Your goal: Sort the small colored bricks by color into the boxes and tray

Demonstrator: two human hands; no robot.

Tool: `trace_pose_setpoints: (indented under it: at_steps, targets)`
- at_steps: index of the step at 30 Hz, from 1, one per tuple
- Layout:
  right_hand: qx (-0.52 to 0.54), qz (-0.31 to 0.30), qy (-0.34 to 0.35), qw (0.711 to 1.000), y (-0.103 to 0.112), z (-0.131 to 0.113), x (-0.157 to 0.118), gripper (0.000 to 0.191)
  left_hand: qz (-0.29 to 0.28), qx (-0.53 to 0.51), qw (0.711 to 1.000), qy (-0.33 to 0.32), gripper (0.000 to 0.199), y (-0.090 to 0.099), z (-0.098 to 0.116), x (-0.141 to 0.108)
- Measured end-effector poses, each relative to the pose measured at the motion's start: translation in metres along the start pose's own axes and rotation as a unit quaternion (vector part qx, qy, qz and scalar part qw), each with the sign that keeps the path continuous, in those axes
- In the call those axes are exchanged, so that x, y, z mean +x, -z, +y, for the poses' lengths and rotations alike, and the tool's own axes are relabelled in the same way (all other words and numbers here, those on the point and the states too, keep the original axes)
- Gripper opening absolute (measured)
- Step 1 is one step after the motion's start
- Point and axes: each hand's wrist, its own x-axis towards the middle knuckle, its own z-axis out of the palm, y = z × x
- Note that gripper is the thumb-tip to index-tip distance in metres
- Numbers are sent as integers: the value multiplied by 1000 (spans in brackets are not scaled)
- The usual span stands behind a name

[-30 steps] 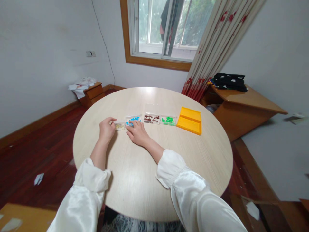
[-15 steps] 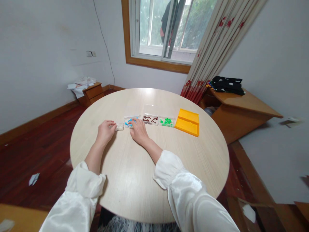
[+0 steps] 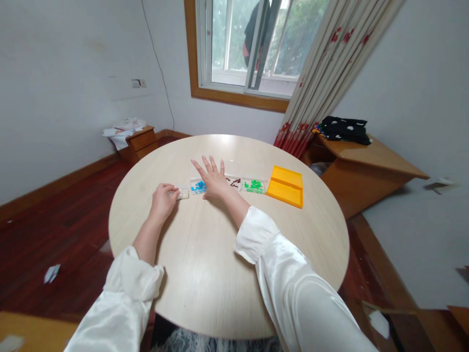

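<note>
My left hand (image 3: pixel 164 199) is closed, its fingertips pinching the left end of a small clear plastic case (image 3: pixel 183 193) on the table. My right hand (image 3: pixel 214 182) is open with fingers spread wide, reaching over the row of clear trays. Partly behind it lies a tray of small blue pieces (image 3: pixel 198 187). Small dark brown pieces (image 3: pixel 234 183) show in the tray to its right, the rest of which the hand covers. Farther right is a tray of small green pieces (image 3: pixel 254 185).
A yellow plastic case (image 3: pixel 289 196) lies opened out at the right end of the row. All of it rests on a round pale wooden table (image 3: pixel 205 274). Beyond stand a side desk (image 3: pixel 381 159) with black cloth and a low cabinet (image 3: pixel 142 142) with papers.
My right hand has lifted off the blue pieces and moved slightly up and right, its fingers spreading. My left hand stays at the small clear case.
</note>
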Motion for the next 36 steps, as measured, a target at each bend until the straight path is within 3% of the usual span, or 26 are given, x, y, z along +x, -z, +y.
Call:
trace_pose_setpoints:
  at_steps: [4, 8, 10, 12, 20, 22, 27, 32, 36]
  targets:
    - [-22, 8, 18, 1000, 2, -1, 5, 111, 6, -8, 1000, 0, 15, -1, 0, 0]
    - [-25, 60, 29, 997, -6, -5, -4, 73, 9, 7, 1000, 3, 17, 1, 2, -1]
    - [-20, 45, 43, 998, -13, -8, -11, 52, 15, 19, 1000, 5, 19, 2, 3, -2]
    - [-10, 23, 49, 998, -22, -11, -19, 43, 24, 33, 999, 6, 22, 3, 3, -4]
    - [10, 16, -17, 1000, -29, -28, -33, 47, 54, 81, 995, -29, 31, -1, 18, -12]
    - [15, 19, -19, 1000, -29, -30, -34, 48, 29, 89, 993, -68, 35, -6, 27, -15]
    - [53, 38, 1, 998, -30, -26, -39, 48, -106, 173, 971, -126, 45, -16, 43, -23]
    - [57, 114, -78, 989, -8, 7, -38, 69, -127, 211, 961, -124, 46, -16, 44, -23]
    - [-4, 62, -117, 991, 16, 52, -30, 114, -119, 215, 962, -118, 47, -15, 43, -22]
